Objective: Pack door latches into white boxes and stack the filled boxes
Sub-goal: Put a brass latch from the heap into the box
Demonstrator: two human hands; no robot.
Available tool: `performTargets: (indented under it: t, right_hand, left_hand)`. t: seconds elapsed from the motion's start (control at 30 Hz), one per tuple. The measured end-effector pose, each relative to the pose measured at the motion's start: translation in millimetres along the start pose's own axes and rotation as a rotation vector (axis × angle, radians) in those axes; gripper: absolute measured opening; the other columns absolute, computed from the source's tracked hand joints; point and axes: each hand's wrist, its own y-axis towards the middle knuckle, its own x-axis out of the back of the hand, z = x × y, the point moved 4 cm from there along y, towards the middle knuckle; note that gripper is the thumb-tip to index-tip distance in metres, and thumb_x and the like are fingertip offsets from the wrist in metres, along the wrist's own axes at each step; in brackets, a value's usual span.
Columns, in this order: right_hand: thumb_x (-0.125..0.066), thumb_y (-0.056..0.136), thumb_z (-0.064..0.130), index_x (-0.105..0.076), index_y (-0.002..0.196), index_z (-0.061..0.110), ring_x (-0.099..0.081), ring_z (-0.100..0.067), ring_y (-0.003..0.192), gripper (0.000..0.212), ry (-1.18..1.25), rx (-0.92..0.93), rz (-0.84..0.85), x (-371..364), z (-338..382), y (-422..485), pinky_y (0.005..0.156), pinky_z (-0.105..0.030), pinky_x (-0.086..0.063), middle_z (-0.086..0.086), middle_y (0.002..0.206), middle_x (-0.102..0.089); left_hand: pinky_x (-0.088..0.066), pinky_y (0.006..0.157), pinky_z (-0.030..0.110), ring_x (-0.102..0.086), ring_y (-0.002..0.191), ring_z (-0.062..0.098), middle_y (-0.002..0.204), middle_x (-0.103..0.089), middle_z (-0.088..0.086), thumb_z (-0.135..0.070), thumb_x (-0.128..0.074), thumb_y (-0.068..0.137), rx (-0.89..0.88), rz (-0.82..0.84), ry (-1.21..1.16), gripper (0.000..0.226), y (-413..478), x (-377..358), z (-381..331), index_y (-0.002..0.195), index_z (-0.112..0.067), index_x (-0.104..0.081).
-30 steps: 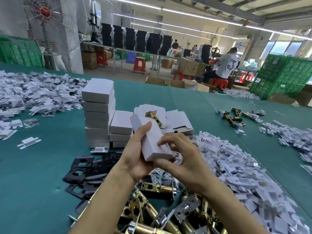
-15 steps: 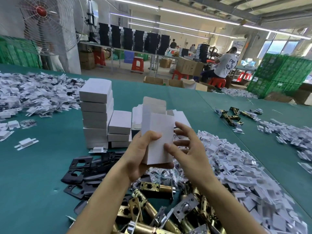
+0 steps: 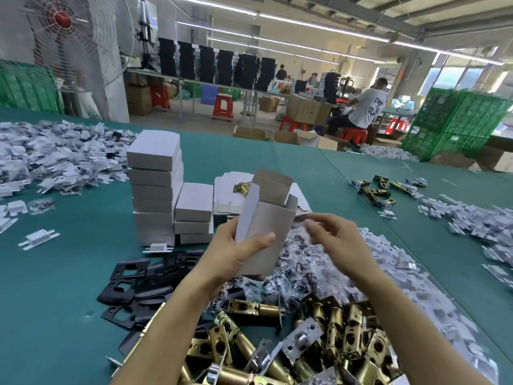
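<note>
While the left hand grips an upright white box at frame centre, thumb across the front panel and fingers behind it, the box stands with its top flaps open and its tuck lid raised. The right hand hovers just beside the box at 3 o'clock, fingers loosely curled and part open, blurred, holding nothing that can be made out; it does not touch the box.

Layout on the green table, taken from the held box:
- 6 o'clock: a pile of brass door latches at the near edge, between the two forearms.
- 8 o'clock: black strike plates, overlapping one another.
- 10 o'clock: a tall stack of filled boxes, with a shorter stack touching its right side.
- 12 o'clock: flat unfolded cartons behind the box, with a single brass latch lying on them.
- 4 o'clock: small clear bags of parts next to a broad heap of white plastic pieces.
- 2 o'clock: a small group of loose latches, well apart from the hands.
- 9 o'clock, far left: a second heap of white pieces.

A seated worker is at a far bench.
</note>
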Motion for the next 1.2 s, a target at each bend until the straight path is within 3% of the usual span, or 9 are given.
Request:
performTargets:
  t: [0.1, 0.2, 0.4, 0.57, 0.7, 0.8, 0.93, 1.1, 1.2]
  right_hand:
    - [-0.053, 0.101, 0.024, -0.064, 0.125, 0.013, -0.060, -0.023, 0.108, 0.029, -0.491, -0.193, -0.258, 46.4, -45.0, 8.2, 0.095, -0.038, -0.050, -0.011, 0.124, -0.065]
    - [-0.044, 0.099, 0.024, -0.052, 0.140, 0.024, -0.045, -0.037, 0.126, 0.041, -0.893, -0.477, -0.177, 72.6, -82.2, 4.7, 0.105, -0.045, -0.040, -0.017, 0.140, -0.050]
    - [-0.039, 0.094, 0.023, -0.050, 0.137, 0.028, -0.041, -0.035, 0.126, 0.045, -1.025, -0.608, -0.118, 77.6, -98.9, -3.2, 0.104, -0.046, -0.033, -0.015, 0.139, -0.050]
    - [-0.051, 0.099, 0.033, -0.058, 0.131, 0.027, -0.047, -0.028, 0.125, 0.034, -0.870, -0.266, -0.150, 44.2, -77.6, -2.9, 0.104, -0.045, -0.039, -0.007, 0.135, -0.057]
    - [-0.061, 0.095, 0.036, -0.066, 0.117, 0.026, -0.053, -0.007, 0.114, 0.025, -0.599, 0.025, 0.277, -17.3, -35.2, -6.3, 0.108, -0.040, -0.042, 0.007, 0.122, -0.064]
    - [-0.064, 0.090, 0.048, -0.067, 0.111, 0.034, -0.047, -0.004, 0.108, 0.026, -0.661, 0.184, 0.510, -50.5, -7.3, -11.8, 0.104, -0.037, -0.037, 0.015, 0.111, -0.057]
    - [-0.071, 0.085, 0.043, -0.067, 0.113, 0.031, -0.052, -0.005, 0.106, 0.031, -0.675, 0.293, 0.743, -87.2, 14.5, -21.8, 0.094, -0.028, -0.039, 0.013, 0.115, -0.062]
    - [-0.074, 0.082, 0.024, -0.057, 0.122, 0.023, -0.064, -0.021, 0.099, 0.043, -0.888, 0.386, 0.712, -111.4, 16.6, -28.3, 0.092, -0.039, -0.055, -0.001, 0.111, -0.069]
    - [-0.069, 0.085, 0.023, -0.051, 0.124, 0.025, -0.066, -0.019, 0.093, 0.042, -0.698, 0.314, 0.671, -101.8, 14.8, -26.2, 0.086, -0.042, -0.058, -0.003, 0.108, -0.069]
  left_hand:
    - [-0.062, 0.065, 0.045, -0.073, 0.089, 0.023, 0.096, -0.075, 0.002, -0.030, -0.085, 0.067, -0.027, -0.011, -0.001, 0.045, 0.6, 2.8, 2.2, 0.108, -0.022, -0.069]
    - [-0.061, 0.066, 0.034, -0.073, 0.091, 0.022, 0.099, -0.074, 0.005, -0.020, -0.085, 0.067, -0.068, 0.038, 0.000, 0.046, 1.3, 2.1, 3.1, 0.110, -0.014, -0.069]
    - [-0.062, 0.073, 0.037, -0.073, 0.094, 0.024, 0.100, -0.075, 0.005, -0.017, -0.085, 0.066, -0.115, -0.007, -0.045, 0.046, 3.3, 7.1, 4.8, 0.109, -0.012, -0.069]
    - [-0.063, 0.068, 0.043, -0.073, 0.090, 0.026, 0.101, -0.074, 0.008, -0.017, -0.085, 0.070, -0.151, -0.117, -0.127, 0.044, 4.9, 11.5, 2.1, 0.110, -0.008, -0.068]
    - [-0.063, 0.065, 0.042, -0.074, 0.085, 0.027, 0.096, -0.076, 0.008, -0.021, -0.083, 0.067, -0.171, -0.187, -0.092, 0.038, 3.8, 10.7, 1.5, 0.103, -0.011, -0.072]
    - [-0.062, 0.061, 0.040, -0.074, 0.083, 0.027, 0.093, -0.076, 0.008, -0.020, -0.083, 0.068, -0.179, -0.216, -0.084, 0.035, 4.1, 11.9, 0.8, 0.100, -0.012, -0.073]
    - [-0.060, 0.060, 0.032, -0.074, 0.082, 0.023, 0.090, -0.077, 0.006, -0.018, -0.083, 0.066, -0.176, -0.240, -0.093, 0.037, 5.7, 15.0, -1.4, 0.100, -0.011, -0.072]
    - [-0.063, 0.068, 0.047, -0.072, 0.088, 0.034, 0.097, -0.074, 0.014, -0.008, -0.084, 0.074, -0.146, -0.210, -0.054, 0.029, 5.7, 12.0, 1.2, 0.101, -0.010, -0.073]
    - [-0.062, 0.066, 0.038, -0.072, 0.084, 0.030, 0.092, -0.076, 0.010, -0.017, -0.089, 0.065, -0.181, -0.236, -0.052, 0.037, 4.3, 12.8, -2.7, 0.098, -0.012, -0.074]
